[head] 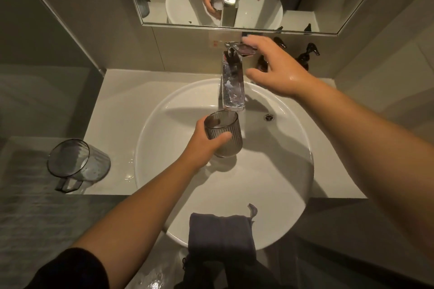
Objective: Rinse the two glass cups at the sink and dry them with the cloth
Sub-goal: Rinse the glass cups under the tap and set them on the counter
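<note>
Two bare forearms show, each ending in a bare hand with no rings, watch or bands to be seen. The left hand (206,141) belongs to an arm whose upper part, nearest the camera, wears a black sleeve pushed up to about the elbow. The right hand (279,70) glistens with a wet sheen at its back near the wrist; no sleeve shows on that arm

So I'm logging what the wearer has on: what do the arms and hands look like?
Both forearms are bare. The left arm has a black sleeve pushed up near the elbow. The right hand looks wet and glossy on its back. No gloves, rings or watch show on either hand; left hand.
</note>
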A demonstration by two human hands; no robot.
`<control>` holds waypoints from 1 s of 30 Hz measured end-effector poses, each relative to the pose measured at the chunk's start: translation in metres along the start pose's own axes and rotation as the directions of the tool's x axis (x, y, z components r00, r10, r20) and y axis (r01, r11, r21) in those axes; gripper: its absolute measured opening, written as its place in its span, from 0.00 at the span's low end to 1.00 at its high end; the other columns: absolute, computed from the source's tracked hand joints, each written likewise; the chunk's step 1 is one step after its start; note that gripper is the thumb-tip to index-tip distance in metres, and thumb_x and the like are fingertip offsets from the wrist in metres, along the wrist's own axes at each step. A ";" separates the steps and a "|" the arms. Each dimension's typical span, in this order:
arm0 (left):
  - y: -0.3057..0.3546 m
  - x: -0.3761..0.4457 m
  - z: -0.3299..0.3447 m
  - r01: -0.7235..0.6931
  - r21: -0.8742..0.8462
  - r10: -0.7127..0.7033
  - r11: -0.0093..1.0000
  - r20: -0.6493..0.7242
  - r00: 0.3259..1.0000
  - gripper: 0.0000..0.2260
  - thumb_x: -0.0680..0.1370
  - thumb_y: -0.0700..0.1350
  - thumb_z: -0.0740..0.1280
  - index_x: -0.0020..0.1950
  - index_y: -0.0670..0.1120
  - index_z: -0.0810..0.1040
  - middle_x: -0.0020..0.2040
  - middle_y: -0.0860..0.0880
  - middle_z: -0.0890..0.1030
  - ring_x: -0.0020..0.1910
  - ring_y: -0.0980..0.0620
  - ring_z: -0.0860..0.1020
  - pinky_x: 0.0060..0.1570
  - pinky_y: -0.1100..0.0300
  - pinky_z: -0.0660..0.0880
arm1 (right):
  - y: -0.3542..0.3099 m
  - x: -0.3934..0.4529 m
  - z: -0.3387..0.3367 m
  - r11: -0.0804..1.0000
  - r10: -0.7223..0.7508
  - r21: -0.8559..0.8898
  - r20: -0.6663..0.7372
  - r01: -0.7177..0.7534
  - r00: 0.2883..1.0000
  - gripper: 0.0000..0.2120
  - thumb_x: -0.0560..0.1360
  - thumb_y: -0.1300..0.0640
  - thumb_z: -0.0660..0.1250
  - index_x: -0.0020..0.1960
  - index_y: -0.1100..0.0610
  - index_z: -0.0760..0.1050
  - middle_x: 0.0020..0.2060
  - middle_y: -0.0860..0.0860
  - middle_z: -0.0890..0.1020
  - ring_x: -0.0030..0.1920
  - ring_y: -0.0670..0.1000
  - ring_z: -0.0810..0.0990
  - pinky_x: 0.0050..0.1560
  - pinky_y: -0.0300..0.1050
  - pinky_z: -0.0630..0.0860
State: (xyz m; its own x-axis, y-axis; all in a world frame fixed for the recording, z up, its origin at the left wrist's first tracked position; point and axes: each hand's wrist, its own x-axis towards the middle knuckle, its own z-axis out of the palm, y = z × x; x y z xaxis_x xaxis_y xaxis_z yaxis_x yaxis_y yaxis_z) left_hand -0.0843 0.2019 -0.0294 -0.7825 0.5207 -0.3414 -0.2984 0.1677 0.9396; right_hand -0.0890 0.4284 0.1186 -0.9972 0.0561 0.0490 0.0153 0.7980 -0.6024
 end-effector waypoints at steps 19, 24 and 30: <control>0.006 -0.003 0.009 0.267 -0.510 -0.197 0.817 0.189 0.962 0.30 0.77 0.46 0.62 0.77 0.36 0.64 0.75 0.28 0.66 0.74 0.27 0.65 0.71 0.26 0.61 | 0.044 -0.079 0.132 0.537 0.365 0.647 0.400 -0.541 0.841 0.19 0.83 0.44 0.53 0.69 0.49 0.70 0.65 0.46 0.77 0.66 0.47 0.74 0.63 0.52 0.73; 0.008 -0.007 0.016 0.303 -0.504 -0.265 0.809 0.147 0.953 0.23 0.84 0.47 0.57 0.77 0.37 0.66 0.73 0.31 0.70 0.71 0.32 0.71 0.69 0.32 0.68 | 0.028 -0.079 0.136 0.452 0.385 0.705 0.398 -0.546 0.833 0.17 0.84 0.47 0.51 0.66 0.49 0.72 0.59 0.50 0.80 0.56 0.49 0.80 0.45 0.45 0.79; 0.005 -0.002 0.028 0.317 -0.443 -0.311 0.839 0.088 0.946 0.21 0.86 0.52 0.52 0.71 0.42 0.76 0.65 0.38 0.81 0.59 0.42 0.82 0.59 0.44 0.79 | 0.019 -0.079 0.147 0.319 0.440 0.771 0.395 -0.551 0.807 0.20 0.84 0.48 0.49 0.57 0.49 0.80 0.53 0.56 0.84 0.54 0.58 0.83 0.52 0.59 0.80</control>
State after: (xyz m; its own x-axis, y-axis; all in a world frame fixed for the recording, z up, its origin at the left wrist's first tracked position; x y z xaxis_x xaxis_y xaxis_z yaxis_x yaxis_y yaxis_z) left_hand -0.0695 0.2251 -0.0230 -0.5994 0.5143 -0.6134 -0.7404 -0.0650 0.6690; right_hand -0.0204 0.3511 -0.0134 -0.8265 0.1592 -0.5399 0.4984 -0.2387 -0.8334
